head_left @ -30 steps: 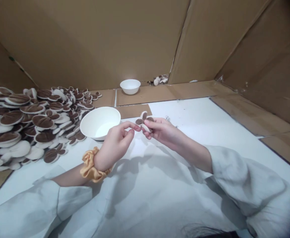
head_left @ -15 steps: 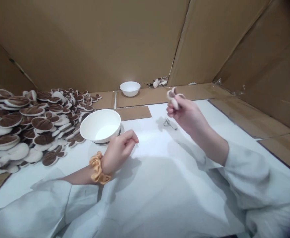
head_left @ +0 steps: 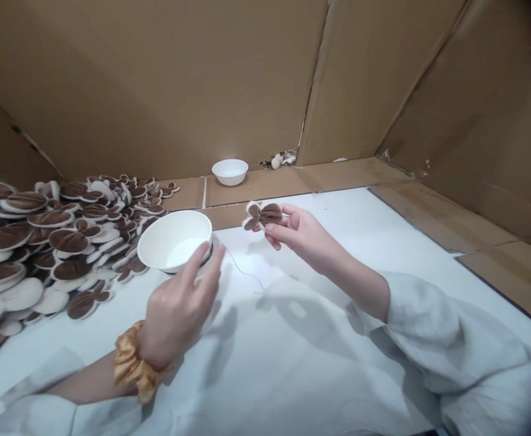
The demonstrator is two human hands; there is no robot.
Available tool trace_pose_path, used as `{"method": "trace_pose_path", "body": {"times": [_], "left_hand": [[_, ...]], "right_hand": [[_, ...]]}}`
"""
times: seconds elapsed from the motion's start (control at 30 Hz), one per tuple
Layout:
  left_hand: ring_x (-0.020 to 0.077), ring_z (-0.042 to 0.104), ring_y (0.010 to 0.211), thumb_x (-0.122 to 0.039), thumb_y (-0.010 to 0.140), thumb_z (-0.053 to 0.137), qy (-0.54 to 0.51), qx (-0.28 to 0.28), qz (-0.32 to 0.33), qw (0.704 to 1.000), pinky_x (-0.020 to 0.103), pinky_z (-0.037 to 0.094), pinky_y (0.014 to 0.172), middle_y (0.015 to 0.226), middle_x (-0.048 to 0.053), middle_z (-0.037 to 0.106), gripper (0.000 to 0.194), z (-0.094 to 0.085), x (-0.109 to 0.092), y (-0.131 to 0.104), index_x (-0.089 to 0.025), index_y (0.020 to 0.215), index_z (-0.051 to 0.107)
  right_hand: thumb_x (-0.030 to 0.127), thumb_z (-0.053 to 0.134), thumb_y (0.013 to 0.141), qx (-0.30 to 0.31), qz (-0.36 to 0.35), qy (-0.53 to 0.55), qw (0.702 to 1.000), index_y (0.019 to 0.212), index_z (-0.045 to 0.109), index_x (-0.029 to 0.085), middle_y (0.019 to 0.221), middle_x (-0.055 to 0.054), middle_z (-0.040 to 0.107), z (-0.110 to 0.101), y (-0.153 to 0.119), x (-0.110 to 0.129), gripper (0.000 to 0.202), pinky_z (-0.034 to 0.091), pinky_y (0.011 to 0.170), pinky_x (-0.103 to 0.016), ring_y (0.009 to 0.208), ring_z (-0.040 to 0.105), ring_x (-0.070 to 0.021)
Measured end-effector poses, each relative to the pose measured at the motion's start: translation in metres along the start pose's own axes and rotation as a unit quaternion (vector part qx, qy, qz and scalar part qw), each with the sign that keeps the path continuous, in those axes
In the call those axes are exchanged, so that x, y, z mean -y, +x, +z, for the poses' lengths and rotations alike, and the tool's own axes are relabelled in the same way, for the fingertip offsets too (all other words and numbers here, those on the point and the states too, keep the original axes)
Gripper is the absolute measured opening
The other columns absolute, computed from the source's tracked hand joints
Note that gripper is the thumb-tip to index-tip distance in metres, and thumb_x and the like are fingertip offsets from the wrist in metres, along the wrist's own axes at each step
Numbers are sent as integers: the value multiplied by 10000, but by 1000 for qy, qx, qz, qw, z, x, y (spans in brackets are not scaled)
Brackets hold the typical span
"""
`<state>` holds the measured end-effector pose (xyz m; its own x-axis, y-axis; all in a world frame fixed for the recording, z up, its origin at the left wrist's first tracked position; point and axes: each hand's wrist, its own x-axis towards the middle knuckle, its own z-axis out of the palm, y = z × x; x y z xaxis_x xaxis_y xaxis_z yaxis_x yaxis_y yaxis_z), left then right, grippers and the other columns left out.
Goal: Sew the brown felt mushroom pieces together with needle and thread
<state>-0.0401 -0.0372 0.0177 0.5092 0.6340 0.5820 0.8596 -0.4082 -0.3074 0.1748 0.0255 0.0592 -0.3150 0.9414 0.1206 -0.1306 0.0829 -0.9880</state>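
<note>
My right hand (head_left: 299, 233) pinches a brown-and-white plush piece (head_left: 263, 216) with rounded lobes, held above the white tabletop, brown side showing. My left hand (head_left: 181, 303) has its fingers stretched out and apart beside the near right side of a large white bowl (head_left: 145, 245). Its fingertips overlap the bowl's edge in view; whether they touch it I cannot tell. A thin dark thread (head_left: 247, 272) trails over the tabletop from near those fingertips. Dark bands show low on the bowl, partly behind the fingers.
A big heap of similar plush pieces (head_left: 68, 240) lies at the left. A smaller white bowl (head_left: 230, 173) stands on the cardboard ledge (head_left: 287, 180) at the back. More pieces (head_left: 283, 159) show through a gap in the cardboard wall (head_left: 165, 79).
My right hand has moved left and lower with the plush piece, turning its brown side into view. My left hand has uncurled and moved back towards me. The tangled thread now lies stretched out.
</note>
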Motion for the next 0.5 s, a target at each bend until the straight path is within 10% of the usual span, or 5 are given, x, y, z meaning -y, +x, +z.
{"method": "trace_pose_path", "body": {"times": [0.2, 0.5], "left_hand": [[119, 510, 461, -90, 811, 412, 41, 33, -45, 998, 258, 273, 424, 820, 59, 635, 496, 11, 22, 7, -260, 1273, 472], [128, 591, 629, -118, 830, 388, -44, 26, -85, 995, 206, 359, 497, 932, 51, 616, 476, 63, 39, 57, -283, 1270, 465]], "right_hand": [[216, 586, 766, 22, 25, -6, 999, 869, 529, 134, 803, -60, 630, 4, -3, 4, 143, 430, 525, -237, 568, 507, -88], [306, 606, 774, 57, 37, -1, 998, 930, 536, 125, 884, -92, 649, 4, -1, -11, 249, 453, 527, -230, 612, 571, -102]]}}
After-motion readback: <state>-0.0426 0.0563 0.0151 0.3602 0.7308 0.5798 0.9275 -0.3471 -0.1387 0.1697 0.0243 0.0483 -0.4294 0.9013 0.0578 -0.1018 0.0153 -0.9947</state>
